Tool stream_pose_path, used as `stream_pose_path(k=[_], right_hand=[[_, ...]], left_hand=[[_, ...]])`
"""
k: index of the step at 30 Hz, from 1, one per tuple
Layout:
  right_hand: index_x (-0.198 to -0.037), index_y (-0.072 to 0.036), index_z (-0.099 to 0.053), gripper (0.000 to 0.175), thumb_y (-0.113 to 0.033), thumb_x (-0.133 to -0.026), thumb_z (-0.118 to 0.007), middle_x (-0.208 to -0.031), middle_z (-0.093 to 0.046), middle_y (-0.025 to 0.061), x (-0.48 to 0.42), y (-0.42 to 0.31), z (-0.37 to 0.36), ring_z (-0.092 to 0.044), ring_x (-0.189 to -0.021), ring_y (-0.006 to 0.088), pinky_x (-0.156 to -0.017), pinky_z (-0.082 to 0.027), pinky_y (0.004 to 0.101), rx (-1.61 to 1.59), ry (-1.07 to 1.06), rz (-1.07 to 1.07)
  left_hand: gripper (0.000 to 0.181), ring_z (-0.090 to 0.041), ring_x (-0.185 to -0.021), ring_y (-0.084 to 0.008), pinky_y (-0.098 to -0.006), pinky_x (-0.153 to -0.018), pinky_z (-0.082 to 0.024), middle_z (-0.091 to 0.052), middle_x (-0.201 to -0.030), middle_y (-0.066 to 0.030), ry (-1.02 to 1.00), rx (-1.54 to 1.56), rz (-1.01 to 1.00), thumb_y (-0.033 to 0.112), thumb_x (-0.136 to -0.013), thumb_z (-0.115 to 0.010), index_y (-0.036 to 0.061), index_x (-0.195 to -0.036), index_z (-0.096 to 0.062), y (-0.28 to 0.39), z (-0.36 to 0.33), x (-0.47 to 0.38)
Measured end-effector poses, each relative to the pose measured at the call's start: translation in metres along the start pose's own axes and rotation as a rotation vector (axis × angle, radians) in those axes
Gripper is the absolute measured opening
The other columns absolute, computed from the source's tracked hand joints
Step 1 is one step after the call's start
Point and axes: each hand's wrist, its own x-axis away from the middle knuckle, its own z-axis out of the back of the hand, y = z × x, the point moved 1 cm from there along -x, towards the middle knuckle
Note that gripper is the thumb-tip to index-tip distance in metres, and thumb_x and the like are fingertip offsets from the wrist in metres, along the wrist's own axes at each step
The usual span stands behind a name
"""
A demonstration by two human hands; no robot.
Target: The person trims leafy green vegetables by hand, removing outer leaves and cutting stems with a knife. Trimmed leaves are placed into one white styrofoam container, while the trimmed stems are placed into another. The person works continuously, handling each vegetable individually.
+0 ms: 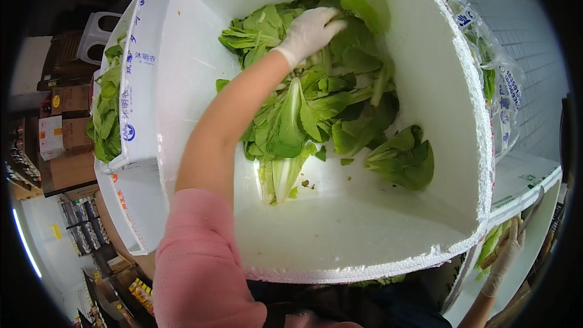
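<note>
My left hand (310,34), in a whitish glove, reaches into a deep white foam box (319,255). Its bent fingers are over the leafy greens (289,123) near the far wall; whether they grip a leaf is hidden. One loose leaf (357,2) leans on the wall above the fingers, and a small green head (403,159) lies apart at the right of the box floor. Outside the box at the lower right, my gloved right hand (508,248) is closed on a knife (534,209) with a brown handle, its blade pointing up and away.
Left of the big box stands a foam box (139,77) holding more greens, above another white box (136,209). At the right are bagged greens (489,73) and a foam box (524,182) under the knife. Cardboard boxes (75,134) and a stool (95,38) are farther left.
</note>
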Motion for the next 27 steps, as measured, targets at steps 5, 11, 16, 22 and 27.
stream_pose_path(k=[5, 11, 16, 22, 27], right_hand=[[-0.113, -0.003, -0.061, 0.025, -0.017, -0.094, -0.054, -0.064, -0.039, -0.0073, -0.003, -0.01, -0.012, -0.031, -0.054, 0.0024, -0.048, -0.023, 0.0192, 0.003, -0.057, 0.006], [-0.111, -0.003, -0.063, 0.025, -0.019, -0.093, -0.056, -0.064, -0.035, -0.0073, 0.0, -0.022, -0.012, -0.027, -0.055, 0.0037, -0.05, -0.022, 0.0194, -0.027, 0.003, 0.006], [-0.112, -0.003, -0.062, 0.028, -0.021, -0.093, -0.057, -0.065, -0.035, -0.0074, 0.005, -0.023, 0.004, -0.027, -0.057, 0.0033, -0.051, -0.022, 0.0184, -0.05, -0.004, 0.012], [-0.111, -0.002, -0.063, 0.025, -0.019, -0.093, -0.057, -0.062, -0.033, -0.0072, 0.017, -0.033, 0.001, -0.024, -0.054, 0.0025, -0.047, -0.019, 0.0187, -0.117, 0.065, -0.032], [-0.108, -0.003, -0.063, 0.023, -0.019, -0.093, -0.056, -0.061, -0.034, -0.0073, 0.023, -0.031, 0.014, -0.028, -0.053, 0.0019, -0.045, -0.02, 0.0182, -0.085, 0.066, -0.011]], left_hand=[[0.077, -0.025, -0.135, -0.0367, -0.0557, -0.107, -0.019, -0.037, -0.142, -0.0186, -0.111, -0.504, -0.199, 0.058, -0.085, -0.046, 0.0044, -0.139, -0.036, 0.009, -0.077, 0.096], [0.073, -0.025, -0.136, -0.0362, -0.0552, -0.108, -0.019, -0.03, -0.143, -0.0246, -0.652, -0.487, -0.355, 0.051, -0.084, -0.052, 0.0112, -0.142, -0.033, 0.114, -0.085, 0.174], [0.037, -0.047, -0.106, -0.03, -0.0436, -0.095, -0.036, -0.05, -0.106, -0.0148, -0.225, 0.045, -0.294, 0.035, -0.082, -0.058, 0.0086, -0.107, -0.055, 0.112, -0.029, 0.13], [0.039, -0.06, -0.097, -0.0309, -0.0366, -0.087, -0.046, -0.059, -0.108, -0.0193, -0.531, 0.018, 0.398, 0.029, -0.078, -0.068, -0.0013, -0.1, -0.056, 0.049, -0.001, 0.112], [0.057, -0.058, -0.102, -0.0319, -0.0348, -0.092, -0.044, -0.059, -0.11, -0.0193, -0.733, -0.311, 0.292, 0.037, -0.07, -0.075, 0.0007, -0.112, -0.06, 0.031, -0.035, 0.126]])
